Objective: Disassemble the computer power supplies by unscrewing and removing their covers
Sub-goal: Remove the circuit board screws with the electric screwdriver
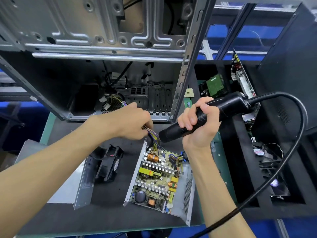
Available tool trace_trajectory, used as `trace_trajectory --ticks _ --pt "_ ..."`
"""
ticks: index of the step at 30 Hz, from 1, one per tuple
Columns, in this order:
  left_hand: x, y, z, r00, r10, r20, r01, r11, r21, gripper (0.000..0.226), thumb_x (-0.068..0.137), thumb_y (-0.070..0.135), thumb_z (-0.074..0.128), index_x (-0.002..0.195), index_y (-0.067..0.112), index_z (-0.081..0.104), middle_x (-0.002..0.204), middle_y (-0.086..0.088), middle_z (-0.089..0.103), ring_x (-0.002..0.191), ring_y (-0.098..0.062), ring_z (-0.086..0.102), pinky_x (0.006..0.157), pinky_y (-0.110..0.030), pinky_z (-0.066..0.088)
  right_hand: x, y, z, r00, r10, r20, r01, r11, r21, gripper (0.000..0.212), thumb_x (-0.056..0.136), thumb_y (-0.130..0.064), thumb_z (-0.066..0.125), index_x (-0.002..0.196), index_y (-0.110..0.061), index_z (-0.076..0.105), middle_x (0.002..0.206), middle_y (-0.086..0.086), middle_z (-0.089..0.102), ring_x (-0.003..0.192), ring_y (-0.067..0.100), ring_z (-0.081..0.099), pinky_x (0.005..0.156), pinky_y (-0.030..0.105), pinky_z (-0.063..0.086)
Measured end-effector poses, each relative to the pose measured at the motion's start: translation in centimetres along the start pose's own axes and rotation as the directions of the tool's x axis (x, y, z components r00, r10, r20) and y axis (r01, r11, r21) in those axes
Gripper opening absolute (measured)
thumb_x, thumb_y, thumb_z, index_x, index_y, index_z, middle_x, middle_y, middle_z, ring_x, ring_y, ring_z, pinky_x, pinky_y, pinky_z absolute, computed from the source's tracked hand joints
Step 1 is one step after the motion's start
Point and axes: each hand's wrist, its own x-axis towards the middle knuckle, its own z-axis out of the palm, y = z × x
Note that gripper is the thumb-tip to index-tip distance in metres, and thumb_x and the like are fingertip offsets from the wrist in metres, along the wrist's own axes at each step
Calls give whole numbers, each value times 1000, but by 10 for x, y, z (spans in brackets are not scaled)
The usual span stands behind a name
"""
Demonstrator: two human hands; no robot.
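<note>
Nearest on the table, the open grey metal power supply (159, 179) shows its board, its grey metal cover with black fan (89, 170) already off beside it; beyond, the left hand (132, 122) clenches its coloured wire bundle (152, 134); the right hand (197, 124) grasps a black corded electric screwdriver (205, 114); further supplies aren't visible.

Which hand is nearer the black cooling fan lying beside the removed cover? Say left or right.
Left. The left hand grips the wire bundle just above and right of the black cooling fan; the right hand holds the black electric screwdriver farther right, beyond the open power supply.
</note>
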Motion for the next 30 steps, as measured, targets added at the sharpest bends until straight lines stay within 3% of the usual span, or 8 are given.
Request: trace_trajectory --ticks 4,7,10,16,19,24,27,30 --pt "-5 10 -5 998 -58 25 60 993 -101 24 88 33 49 88 26 72 75 14 67 72 -5 55 99 -31 30 0 -1 -2 999 6 -48 -4 999 46 17 71 -23 59 72 -15 44 46 -5 34 36 11 28 42 22 27" --pt "-9 18 -8 990 -105 92 115 987 -112 41 84 67 51 87 30 70 78 13 68 83 -9 51 96 -32 32 0 -6 -3 996 6 -83 1 997 76 14 71 -23 58 69 -18 45 46 -6 33 36 10 28 42 23 26" --pt "-21 26 -3 990 -128 65 126 991 40 70 63 91 51 97 30 64 85 13 60 91 -14 45 89 -34 28 2 -15 -9 986 -9 -164 27 994 105 13 78 -21 49 65 -21 47 47 -8 32 37 9 26 42 23 26" --pt "-45 39 19 975 -87 -205 77 995 -59 55 72 73 66 106 31 58 96 12 41 89 -8 17 87 -25 10 6 -14 -8 989 -60 -137 60 998 0 12 81 -14 47 70 -15 43 48 -4 34 37 11 29 42 22 30" --pt "-60 45 26 946 -81 -313 76 997 -27 51 79 68 59 107 26 63 97 9 42 99 -13 32 103 -32 17 6 -8 -3 994 -96 -41 94 994 -62 10 80 -11 52 73 -12 45 46 -3 37 36 13 30 44 21 32" --pt "-79 75 47 931 -182 -317 220 971 88 86 74 78 56 118 5 64 111 -11 52 112 -33 53 115 -58 24 4 2 3 995 -83 48 88 989 -117 13 75 -18 57 75 -10 47 46 -2 37 35 15 30 46 21 33" --pt "-79 83 57 891 -241 -384 274 961 32 83 60 63 82 116 4 65 109 -13 52 108 -35 48 111 -54 27 3 6 6 995 -38 89 48 992 -117 11 74 -18 58 74 -11 50 46 -2 38 35 14 32 44 21 34" --pt "-78 81 60 863 -269 -427 248 963 -106 78 57 57 87 114 8 66 105 -8 51 103 -31 44 102 -45 29 5 8 9 992 -8 127 23 993 -118 13 74 -17 57 76 -8 49 45 -1 38 34 15 31 44 21 34"
